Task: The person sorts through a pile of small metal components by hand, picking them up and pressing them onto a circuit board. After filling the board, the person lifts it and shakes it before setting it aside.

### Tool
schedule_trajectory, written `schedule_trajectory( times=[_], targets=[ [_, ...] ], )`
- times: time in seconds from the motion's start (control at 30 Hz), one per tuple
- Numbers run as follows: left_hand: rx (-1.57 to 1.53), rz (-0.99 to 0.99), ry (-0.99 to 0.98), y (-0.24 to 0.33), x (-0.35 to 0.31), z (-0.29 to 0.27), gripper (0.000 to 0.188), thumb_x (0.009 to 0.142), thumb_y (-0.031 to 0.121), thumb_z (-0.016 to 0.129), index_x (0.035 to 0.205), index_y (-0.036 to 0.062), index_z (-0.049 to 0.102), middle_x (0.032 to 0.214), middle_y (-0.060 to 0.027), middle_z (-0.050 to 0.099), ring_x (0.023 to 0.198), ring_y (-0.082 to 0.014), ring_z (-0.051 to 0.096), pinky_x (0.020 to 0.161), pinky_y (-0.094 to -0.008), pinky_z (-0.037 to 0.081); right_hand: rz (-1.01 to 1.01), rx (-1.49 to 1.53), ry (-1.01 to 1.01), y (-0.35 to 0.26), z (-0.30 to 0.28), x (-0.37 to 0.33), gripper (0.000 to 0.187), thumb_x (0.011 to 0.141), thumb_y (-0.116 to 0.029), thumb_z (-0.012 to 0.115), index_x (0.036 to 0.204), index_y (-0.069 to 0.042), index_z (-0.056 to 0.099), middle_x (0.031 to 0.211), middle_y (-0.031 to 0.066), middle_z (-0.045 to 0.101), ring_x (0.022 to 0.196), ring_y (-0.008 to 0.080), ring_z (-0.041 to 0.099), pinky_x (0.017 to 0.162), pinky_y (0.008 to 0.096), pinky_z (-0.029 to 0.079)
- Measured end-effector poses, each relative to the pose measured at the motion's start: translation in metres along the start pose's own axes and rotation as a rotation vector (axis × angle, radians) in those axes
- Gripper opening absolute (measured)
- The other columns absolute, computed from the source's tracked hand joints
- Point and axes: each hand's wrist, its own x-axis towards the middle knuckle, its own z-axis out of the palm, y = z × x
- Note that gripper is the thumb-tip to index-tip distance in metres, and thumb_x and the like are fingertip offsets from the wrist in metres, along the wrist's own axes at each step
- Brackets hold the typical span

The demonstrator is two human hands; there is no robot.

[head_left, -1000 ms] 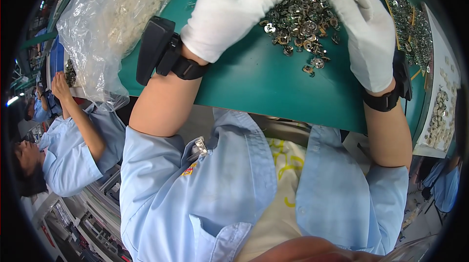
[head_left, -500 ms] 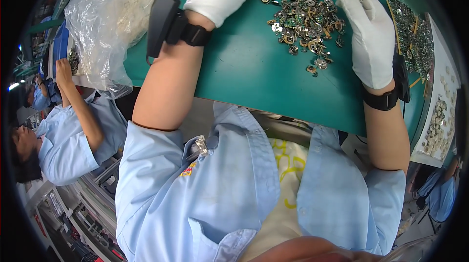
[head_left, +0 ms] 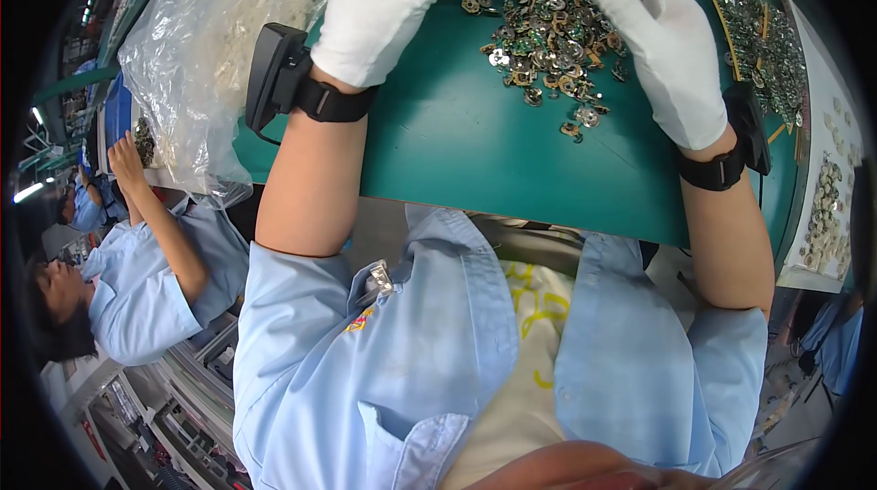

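Observation:
My left hand (head_left: 379, 10), in a white glove, reaches to the far edge of the view at the left of a heap of small round metal parts (head_left: 557, 42). Its thumb is stretched toward the heap, apart from the fingers, which are partly cut off by the frame. On the heap's right side is my right hand (head_left: 658, 42), gloved too, with thumb and fingers apart and curved over the far right parts. I see nothing held in either hand. The silvery parts, with tan and green bits, lie loose on the green tabletop (head_left: 438, 143).
A clear plastic bag (head_left: 192, 79) of pale pieces lies at the left. More metal parts (head_left: 763, 52) lie at the right among tan strips, beside a white tray (head_left: 808, 275) of small pieces. At far left a person (head_left: 151, 271) in light blue works.
Both hands have shifted in the view: the left one down and leftward, the right one to the left. The right fingers now reach over the heap's far side.

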Motion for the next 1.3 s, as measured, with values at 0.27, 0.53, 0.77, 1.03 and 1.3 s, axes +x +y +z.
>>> schedule_trajectory(
  times=[0.27,0.53,0.77,1.03,1.3],
  targets=[
    [-0.190,-0.090,-0.114,0.014,-0.015,0.017,0.014,0.087,0.006,0.063,0.099,-0.0005,0.061,0.089,-0.0046,0.063,0.081,-0.0100,0.058,0.075,-0.0222,0.046,-0.091,-0.028,-0.143,0.009,-0.008,-0.005,0.021,0.089,-0.009,0.059,0.106,0.003,0.063,0.100,0.0062,0.063,0.092,0.0112,0.057,0.081,0.0222,0.044],
    [-0.308,0.391,-0.487,-0.015,0.002,0.002,0.019,0.089,0.007,0.062,0.106,-0.0018,0.060,0.093,-0.0039,0.063,0.084,-0.0103,0.058,0.078,-0.0231,0.046,-0.045,-0.006,-0.311,-0.003,-0.005,-0.006,0.019,0.089,-0.007,0.058,0.103,0.004,0.064,0.097,0.0056,0.063,0.087,0.0105,0.055,0.079,0.0226,0.043],
    [-0.182,-0.086,-0.171,0.014,-0.015,0.019,0.017,0.089,0.007,0.063,0.103,-0.0020,0.062,0.093,-0.0038,0.064,0.085,-0.0099,0.059,0.078,-0.0232,0.047,0.060,-0.027,-0.093,-0.003,0.000,-0.006,0.019,0.089,-0.008,0.059,0.103,0.003,0.064,0.096,0.0041,0.063,0.086,0.0095,0.055,0.078,0.0216,0.043],
    [-0.042,-0.116,-0.289,0.013,-0.017,0.019,0.018,0.086,0.005,0.065,0.102,-0.0031,0.064,0.095,-0.0051,0.066,0.086,-0.0096,0.059,0.078,-0.0228,0.048,0.005,-0.089,-0.191,-0.006,0.003,-0.012,0.016,0.089,-0.008,0.059,0.100,0.002,0.063,0.093,0.0033,0.062,0.085,0.0088,0.056,0.078,0.0195,0.042],
    [0.020,-0.131,-0.272,0.018,-0.019,0.024,0.015,0.084,0.004,0.067,0.096,-0.0028,0.065,0.089,-0.0030,0.066,0.081,-0.0084,0.059,0.074,-0.0221,0.047,-0.004,0.013,-0.064,-0.004,0.006,-0.011,0.016,0.090,-0.009,0.058,0.101,0.002,0.062,0.095,0.0030,0.062,0.086,0.0089,0.055,0.079,0.0203,0.043]
  ],
)
